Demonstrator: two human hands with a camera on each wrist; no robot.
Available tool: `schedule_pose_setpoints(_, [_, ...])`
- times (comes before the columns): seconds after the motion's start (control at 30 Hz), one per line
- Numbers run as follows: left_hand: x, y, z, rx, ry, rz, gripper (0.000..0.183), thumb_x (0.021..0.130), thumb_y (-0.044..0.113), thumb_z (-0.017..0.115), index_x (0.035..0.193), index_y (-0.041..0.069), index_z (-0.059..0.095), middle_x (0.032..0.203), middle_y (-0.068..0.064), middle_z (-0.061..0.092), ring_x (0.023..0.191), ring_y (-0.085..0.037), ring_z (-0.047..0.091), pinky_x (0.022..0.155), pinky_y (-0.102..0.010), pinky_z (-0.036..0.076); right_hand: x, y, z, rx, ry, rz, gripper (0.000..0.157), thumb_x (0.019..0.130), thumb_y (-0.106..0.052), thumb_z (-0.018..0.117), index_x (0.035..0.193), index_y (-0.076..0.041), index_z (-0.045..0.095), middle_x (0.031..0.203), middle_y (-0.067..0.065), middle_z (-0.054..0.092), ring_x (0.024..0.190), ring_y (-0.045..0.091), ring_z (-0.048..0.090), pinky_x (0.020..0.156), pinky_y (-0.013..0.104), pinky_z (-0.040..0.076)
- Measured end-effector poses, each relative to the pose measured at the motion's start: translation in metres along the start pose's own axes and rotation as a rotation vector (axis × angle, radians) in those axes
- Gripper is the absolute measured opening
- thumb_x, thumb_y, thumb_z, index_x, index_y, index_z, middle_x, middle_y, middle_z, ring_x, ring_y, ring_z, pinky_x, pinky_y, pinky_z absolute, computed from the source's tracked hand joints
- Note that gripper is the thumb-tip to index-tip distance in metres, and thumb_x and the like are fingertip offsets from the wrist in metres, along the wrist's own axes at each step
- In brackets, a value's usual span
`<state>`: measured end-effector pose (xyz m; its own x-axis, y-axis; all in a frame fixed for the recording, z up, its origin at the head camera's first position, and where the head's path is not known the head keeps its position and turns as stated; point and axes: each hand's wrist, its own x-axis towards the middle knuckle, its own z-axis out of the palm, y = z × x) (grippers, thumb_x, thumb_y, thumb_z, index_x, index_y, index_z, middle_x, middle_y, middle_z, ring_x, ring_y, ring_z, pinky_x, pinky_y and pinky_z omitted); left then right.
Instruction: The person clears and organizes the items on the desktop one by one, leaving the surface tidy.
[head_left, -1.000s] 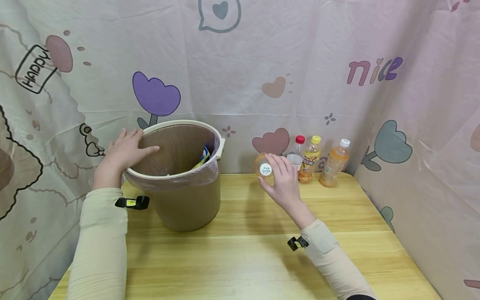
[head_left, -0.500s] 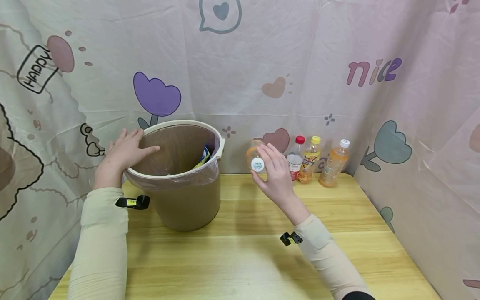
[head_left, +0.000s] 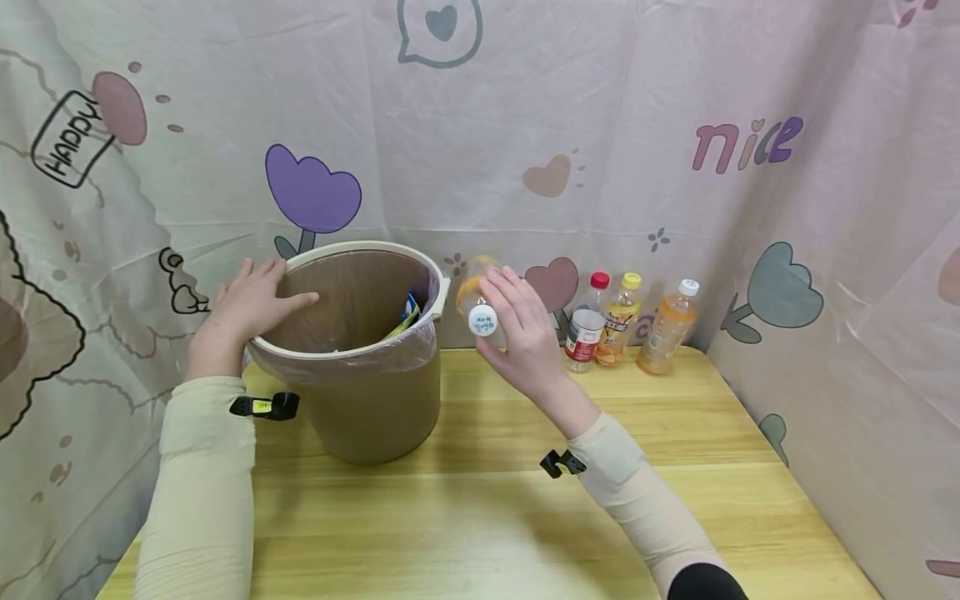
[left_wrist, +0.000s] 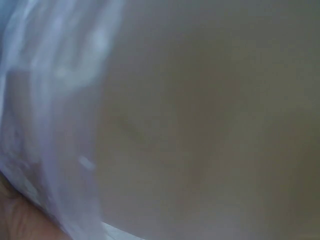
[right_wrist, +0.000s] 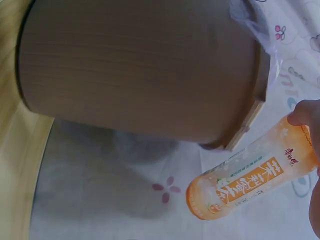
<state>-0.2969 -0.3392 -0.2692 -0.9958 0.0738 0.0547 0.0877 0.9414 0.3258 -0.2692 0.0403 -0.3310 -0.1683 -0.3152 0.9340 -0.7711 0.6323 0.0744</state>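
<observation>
My right hand (head_left: 528, 342) grips an orange-tinted clear plastic drink bottle (right_wrist: 240, 177) near its capped end. The bottle is raised just right of the bin's rim, its white cap (head_left: 482, 320) facing me and its base pointing away. My left hand (head_left: 251, 304) rests on the left rim of a brown bin (head_left: 367, 408), fingers spread and thumb lying over the inside. A clear plastic liner (head_left: 405, 346) folds over the bin's rim. Inside the bin, a blue and yellow wrapper (head_left: 408, 313) shows by the right wall. The left wrist view is blurred, mostly filled by brown.
At the back right of the wooden table (head_left: 480, 533) stand a red-capped bottle (head_left: 584, 333), a yellow-capped bottle (head_left: 619, 321) and a white-capped orange bottle (head_left: 667, 329). A printed cloth (head_left: 465, 183) hangs behind and along both sides.
My right hand has carried the bottle left and slightly up, toward the bin, uncovering the red-capped bottle. My left hand and the bin have stayed in place.
</observation>
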Motion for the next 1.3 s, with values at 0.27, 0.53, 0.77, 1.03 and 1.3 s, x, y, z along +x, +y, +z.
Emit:
schedule_pose_setpoints(0.27, [0.001, -0.001, 0.000, 0.004, 0.000, 0.002, 0.102, 0.090, 0.070, 0.044, 0.154, -0.002, 0.011, 0.159, -0.031, 0.008, 0.147, -0.052, -0.009, 0.109, -0.077, -0.001, 0.019, -0.011, 0.004, 0.021, 0.026, -0.034, 0.057, 0.078, -0.013, 0.077, 0.130, -0.001, 0.057, 0.135, 0.018, 0.059, 0.131, 0.035, 0.051, 0.114, 0.046, 0.040])
schedule_pose_setpoints(0.53, [0.000, 0.000, 0.000, -0.002, -0.003, 0.002, 0.100, 0.091, 0.068, 0.045, 0.154, -0.002, 0.011, 0.159, -0.031, 0.007, 0.147, -0.051, -0.009, 0.110, -0.077, -0.002, 0.030, -0.018, 0.005, 0.041, 0.088, -0.071, 0.054, 0.077, -0.011, 0.078, 0.127, -0.001, 0.058, 0.133, 0.019, 0.060, 0.131, 0.035, 0.051, 0.114, 0.045, 0.040])
schedule_pose_setpoints(0.77, [-0.001, 0.001, -0.001, 0.003, -0.001, 0.009, 0.098, 0.093, 0.064, 0.047, 0.154, -0.004, 0.011, 0.158, -0.033, 0.008, 0.146, -0.052, -0.008, 0.109, -0.077, 0.000, 0.036, -0.027, 0.011, 0.060, 0.122, -0.115, 0.052, 0.078, -0.010, 0.077, 0.125, 0.000, 0.059, 0.129, 0.019, 0.063, 0.130, 0.032, 0.054, 0.112, 0.044, 0.043])
schedule_pose_setpoints(1.03, [0.000, -0.001, 0.000, 0.000, -0.002, 0.005, 0.098, 0.093, 0.064, 0.047, 0.154, -0.004, 0.009, 0.158, -0.033, 0.007, 0.146, -0.052, -0.009, 0.109, -0.077, -0.001, 0.036, -0.036, 0.021, 0.097, 0.072, -0.151, 0.049, 0.082, -0.015, 0.075, 0.126, -0.001, 0.059, 0.132, 0.017, 0.062, 0.128, 0.034, 0.055, 0.113, 0.042, 0.041])
schedule_pose_setpoints(1.3, [0.000, 0.000, 0.000, -0.004, -0.004, 0.001, 0.099, 0.092, 0.066, 0.045, 0.154, -0.003, 0.010, 0.159, -0.032, 0.007, 0.146, -0.052, -0.009, 0.110, -0.077, -0.001, 0.032, -0.041, 0.029, 0.124, -0.016, -0.161, 0.053, 0.082, -0.019, 0.076, 0.129, -0.002, 0.057, 0.135, 0.017, 0.060, 0.132, 0.032, 0.051, 0.115, 0.041, 0.039])
